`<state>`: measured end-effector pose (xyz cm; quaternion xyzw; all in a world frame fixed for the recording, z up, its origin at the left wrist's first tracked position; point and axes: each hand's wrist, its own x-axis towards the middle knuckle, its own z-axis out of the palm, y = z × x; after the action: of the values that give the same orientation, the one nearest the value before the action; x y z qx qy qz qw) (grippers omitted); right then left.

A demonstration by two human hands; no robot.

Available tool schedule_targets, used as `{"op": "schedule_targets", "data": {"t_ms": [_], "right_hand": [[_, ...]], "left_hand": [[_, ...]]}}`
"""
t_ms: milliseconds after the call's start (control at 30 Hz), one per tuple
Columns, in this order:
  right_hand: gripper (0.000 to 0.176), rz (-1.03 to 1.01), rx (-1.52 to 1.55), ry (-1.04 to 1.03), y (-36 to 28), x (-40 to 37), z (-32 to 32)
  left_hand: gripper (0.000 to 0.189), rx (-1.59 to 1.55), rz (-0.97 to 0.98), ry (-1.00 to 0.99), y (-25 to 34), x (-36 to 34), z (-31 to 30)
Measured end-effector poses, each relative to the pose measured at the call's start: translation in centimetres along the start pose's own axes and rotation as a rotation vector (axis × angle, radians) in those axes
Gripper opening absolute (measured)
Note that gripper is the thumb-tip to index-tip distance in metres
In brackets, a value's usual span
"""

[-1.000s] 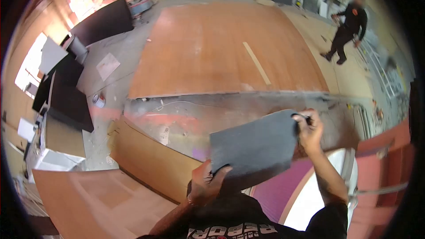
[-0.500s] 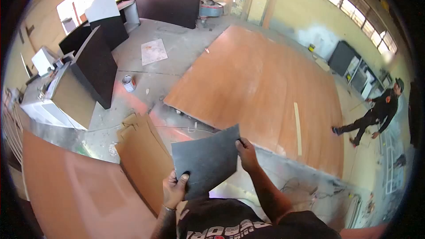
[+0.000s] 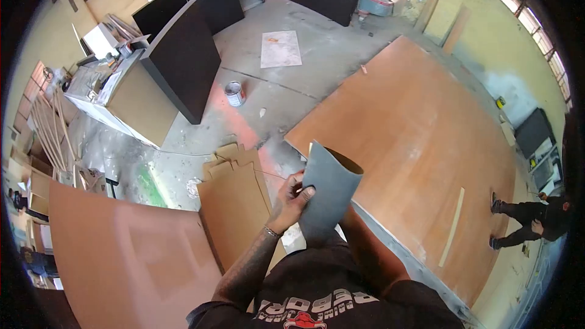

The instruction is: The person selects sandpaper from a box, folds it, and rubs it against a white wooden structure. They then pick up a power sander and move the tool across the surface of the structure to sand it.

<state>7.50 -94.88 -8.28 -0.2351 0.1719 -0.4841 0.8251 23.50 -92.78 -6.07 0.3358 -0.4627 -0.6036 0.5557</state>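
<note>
A dark grey sheet of sandpaper (image 3: pixel 332 186) is held up in front of my chest, curled over so that a brownish inner side shows at its top. My left hand (image 3: pixel 292 202) is closed on its left edge, the thumb pressed on the grey face. Behind the sheet runs my right forearm (image 3: pixel 373 247); the right hand itself is hidden by the sheet, so its fingers do not show.
A large brown wooden panel (image 3: pixel 420 140) lies to the right, bearing a thin pale strip (image 3: pixel 452 226). Flattened cardboard (image 3: pixel 234 207) and another brown panel (image 3: pixel 131 250) are at left. Ahead are a paint can (image 3: pixel 234 94) and black panels (image 3: pixel 183 58). Another person (image 3: pixel 536 219) stands far right.
The sandpaper has gone from nearly flat between both hands to curled over. My right hand has passed behind it. The view has shifted, and the other person appears farther down at right.
</note>
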Motion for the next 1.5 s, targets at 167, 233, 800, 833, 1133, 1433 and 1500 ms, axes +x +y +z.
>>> {"op": "schedule_targets", "data": {"t_ms": [167, 233, 800, 833, 1133, 1433, 1500], "right_hand": [[0.060, 0.086, -0.052, -0.028, -1.3, 16.2, -5.7], [0.057, -0.022, -0.203, -0.117, -4.7, 23.4, -5.4], [0.022, -0.135, -1.356, -0.211, -15.4, 61.3, 8.5], [0.022, -0.131, -1.374, -0.198, -15.7, 63.5, 8.9], [0.028, -0.102, -1.382, 0.006, -20.2, 80.5, 9.9], [0.022, -0.048, -1.095, 0.091, -25.0, 96.5, 3.4], [0.022, -0.063, -1.053, 0.082, -26.6, 100.8, 1.6]], "left_hand": [[0.030, 0.200, -0.087, 0.213, 5.4, 10.3, -7.2], [0.035, 0.257, -0.060, 0.244, 8.1, 14.3, -8.5], [0.026, 0.925, 0.082, 0.451, 14.4, 44.2, -29.7], [0.026, 0.905, 0.085, 0.442, 15.0, 46.3, -31.4], [0.018, 0.952, 0.100, 0.220, 19.9, 64.4, -41.2], [0.036, 0.975, 0.052, 0.069, 19.5, 82.2, -46.1], [0.037, 0.987, 0.019, 0.062, 19.1, 86.9, -46.8]]}}
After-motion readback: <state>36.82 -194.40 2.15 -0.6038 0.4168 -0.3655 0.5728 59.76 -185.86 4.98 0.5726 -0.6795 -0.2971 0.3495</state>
